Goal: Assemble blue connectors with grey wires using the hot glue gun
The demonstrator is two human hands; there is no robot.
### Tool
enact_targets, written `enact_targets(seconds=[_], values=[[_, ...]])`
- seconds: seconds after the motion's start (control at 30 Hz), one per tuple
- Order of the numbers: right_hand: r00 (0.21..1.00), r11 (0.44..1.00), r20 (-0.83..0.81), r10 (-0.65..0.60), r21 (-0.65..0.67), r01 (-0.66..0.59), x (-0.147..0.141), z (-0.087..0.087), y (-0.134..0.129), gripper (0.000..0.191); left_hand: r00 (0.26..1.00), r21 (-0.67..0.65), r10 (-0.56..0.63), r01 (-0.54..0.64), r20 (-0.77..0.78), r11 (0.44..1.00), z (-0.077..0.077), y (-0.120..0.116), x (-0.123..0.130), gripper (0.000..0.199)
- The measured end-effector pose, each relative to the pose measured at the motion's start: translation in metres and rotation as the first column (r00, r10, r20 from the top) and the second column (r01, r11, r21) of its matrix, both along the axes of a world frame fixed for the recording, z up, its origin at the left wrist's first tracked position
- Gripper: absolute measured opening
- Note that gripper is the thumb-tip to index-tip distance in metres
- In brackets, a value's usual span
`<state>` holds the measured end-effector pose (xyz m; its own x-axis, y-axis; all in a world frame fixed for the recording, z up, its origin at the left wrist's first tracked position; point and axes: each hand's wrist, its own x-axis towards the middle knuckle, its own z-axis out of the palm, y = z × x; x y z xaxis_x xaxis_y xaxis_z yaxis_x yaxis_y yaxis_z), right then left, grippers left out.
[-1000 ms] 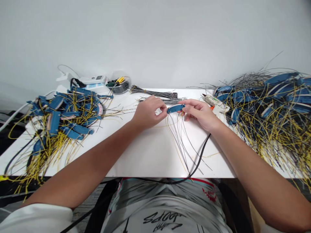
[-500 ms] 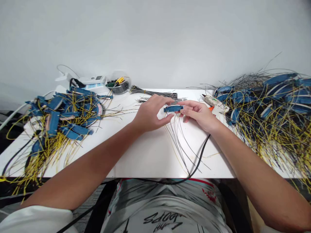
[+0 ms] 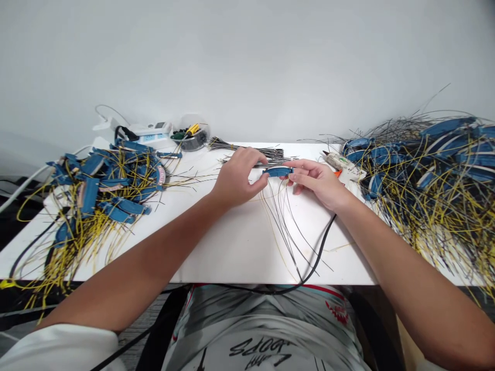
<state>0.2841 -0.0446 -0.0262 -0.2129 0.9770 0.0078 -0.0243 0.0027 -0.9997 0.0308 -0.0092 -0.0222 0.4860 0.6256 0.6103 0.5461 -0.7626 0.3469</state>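
Observation:
Between my two hands, above the white tabletop, is a small curved blue plastic piece [image 3: 279,171] with several thin black and yellow wires [image 3: 288,226] hanging down from it. My right hand [image 3: 319,181] pinches its right end between thumb and fingers. At the left end, my left hand [image 3: 238,178] has thumb and forefinger curled around it, the thumb tip touching its lower edge. Behind my left hand lies a bundle of thin dark wires [image 3: 270,152]. A glue gun with a pale, stained body [image 3: 344,167] and orange trigger lies just beyond my right hand.
A heap of blue pieces with yellow and black wires [image 3: 91,198] lies left, a larger heap [image 3: 436,170] right. At the back left are a clear round tub [image 3: 199,140] with a yellow-handled tool and a white power strip [image 3: 152,131]. A black cable [image 3: 323,239] crosses the front edge.
My left thumb and forefinger have drawn closer together around the left end of the blue piece. My right hand keeps its grip. The view has shifted slightly.

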Motion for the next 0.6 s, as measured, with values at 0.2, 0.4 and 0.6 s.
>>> enact_targets(seconds=[0.2,0.4,0.6], values=[[1.000,1.000,0.015,-0.003,0.009,0.003,-0.0007,0.0019,-0.0005,0.042,1.000,0.006,0.010,-0.010,-0.021,1.000,-0.0015,0.0006,0.0004,0.009],[1.000,1.000,-0.007,0.024,0.018,-0.024,0.0000,-0.0007,0.0013,0.044,1.000,0.021,0.027,-0.027,-0.007,0.999,-0.0009,0.0009,-0.0004,0.012],[1.000,0.999,-0.004,0.031,0.038,-0.031,-0.0009,0.0023,0.0007,0.041,1.000,0.001,0.000,0.000,-0.031,1.000,-0.0013,0.0015,-0.0002,0.013]])
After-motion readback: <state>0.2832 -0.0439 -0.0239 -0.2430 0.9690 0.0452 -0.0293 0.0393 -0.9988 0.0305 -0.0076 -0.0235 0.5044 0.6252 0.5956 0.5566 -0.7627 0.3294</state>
